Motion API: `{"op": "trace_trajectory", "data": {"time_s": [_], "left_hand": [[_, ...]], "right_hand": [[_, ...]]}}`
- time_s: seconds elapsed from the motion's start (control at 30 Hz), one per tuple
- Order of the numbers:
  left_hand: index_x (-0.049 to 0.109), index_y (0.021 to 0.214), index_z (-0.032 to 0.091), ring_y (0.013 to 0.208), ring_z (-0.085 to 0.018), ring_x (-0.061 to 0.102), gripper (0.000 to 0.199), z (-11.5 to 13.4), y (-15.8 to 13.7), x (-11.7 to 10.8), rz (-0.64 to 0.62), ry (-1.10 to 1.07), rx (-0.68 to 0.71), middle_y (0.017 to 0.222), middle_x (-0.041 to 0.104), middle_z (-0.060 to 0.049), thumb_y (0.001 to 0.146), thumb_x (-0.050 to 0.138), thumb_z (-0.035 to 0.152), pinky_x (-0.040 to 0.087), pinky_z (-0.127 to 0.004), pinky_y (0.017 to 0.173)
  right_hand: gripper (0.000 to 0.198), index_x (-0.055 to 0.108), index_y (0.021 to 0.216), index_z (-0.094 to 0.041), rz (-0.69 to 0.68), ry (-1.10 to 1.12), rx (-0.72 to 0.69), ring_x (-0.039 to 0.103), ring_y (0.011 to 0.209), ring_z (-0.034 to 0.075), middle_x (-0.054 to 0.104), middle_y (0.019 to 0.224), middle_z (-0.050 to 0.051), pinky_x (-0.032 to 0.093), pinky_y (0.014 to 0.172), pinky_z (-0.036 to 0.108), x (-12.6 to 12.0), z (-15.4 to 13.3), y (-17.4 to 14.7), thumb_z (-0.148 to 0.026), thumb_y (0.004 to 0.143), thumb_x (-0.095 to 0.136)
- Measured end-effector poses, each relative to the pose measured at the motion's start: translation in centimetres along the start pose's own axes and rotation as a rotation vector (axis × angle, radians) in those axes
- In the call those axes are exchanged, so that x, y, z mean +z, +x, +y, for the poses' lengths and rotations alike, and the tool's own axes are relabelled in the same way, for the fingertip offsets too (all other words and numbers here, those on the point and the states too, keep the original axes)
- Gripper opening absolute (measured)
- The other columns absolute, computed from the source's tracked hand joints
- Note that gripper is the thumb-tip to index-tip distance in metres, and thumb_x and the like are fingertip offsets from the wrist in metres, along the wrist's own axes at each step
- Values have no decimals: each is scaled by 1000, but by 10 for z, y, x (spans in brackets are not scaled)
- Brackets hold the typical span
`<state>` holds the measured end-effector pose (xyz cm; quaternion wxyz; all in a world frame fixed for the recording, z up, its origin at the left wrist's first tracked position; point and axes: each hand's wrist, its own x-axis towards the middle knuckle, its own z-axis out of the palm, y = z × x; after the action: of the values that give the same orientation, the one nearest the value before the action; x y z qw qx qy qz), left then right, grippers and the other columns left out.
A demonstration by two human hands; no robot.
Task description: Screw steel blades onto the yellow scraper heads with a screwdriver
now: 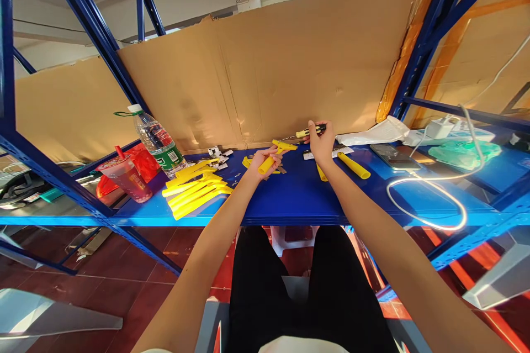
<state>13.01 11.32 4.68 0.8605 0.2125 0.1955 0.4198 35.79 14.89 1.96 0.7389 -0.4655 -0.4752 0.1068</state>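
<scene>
My left hand (pixel 260 159) is closed around a yellow T-shaped plastic scraper handle (pixel 284 146), its crosspiece turned to the right. In my right hand (pixel 322 143) is a screwdriver (pixel 303 133) with a yellow and black grip. Its thin shaft points left toward the crosspiece; whether the tip touches it, I cannot tell. Beneath my left hand lie small yellow pieces and dark metal bits (pixel 281 169), partly hidden. To the left is a pile of similar yellow handles (pixel 194 193). Another yellow handle (pixel 354 166) lies right of my right wrist, and one more (pixel 322 172) is partly covered by it.
On the blue shelf (pixel 298 198), a water bottle (pixel 159 143) and a red drink cup (pixel 128 176) stand left. A phone (pixel 395 157), a looped white cable (pixel 426 179) and a power strip (pixel 455 135) lie right. A cardboard sheet (pixel 290 66) rises behind.
</scene>
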Motion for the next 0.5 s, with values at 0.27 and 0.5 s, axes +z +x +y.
{"op": "trace_trajectory", "data": {"time_s": [0.27, 0.5], "left_hand": [[58, 154, 25, 50, -3, 53, 66, 1, -1, -1, -68, -38, -56, 154, 71, -21, 95, 52, -3, 52, -17, 47], [56, 156, 21, 50, -3, 52, 61, 1, 1, -4, -70, -77, -87, 150, 72, -22, 99, 51, 1, 51, -17, 47]], "right_hand": [[81, 55, 127, -27, 4, 39, 5, 84, 78, 38, 74, 87, 8, 70, 65, 55, 0, 4, 1, -100, 92, 61], [79, 54, 124, -28, -6, 24, -7, 83, 73, 36, 72, 84, 6, 69, 63, 53, 0, 5, 1, -100, 93, 60]]}}
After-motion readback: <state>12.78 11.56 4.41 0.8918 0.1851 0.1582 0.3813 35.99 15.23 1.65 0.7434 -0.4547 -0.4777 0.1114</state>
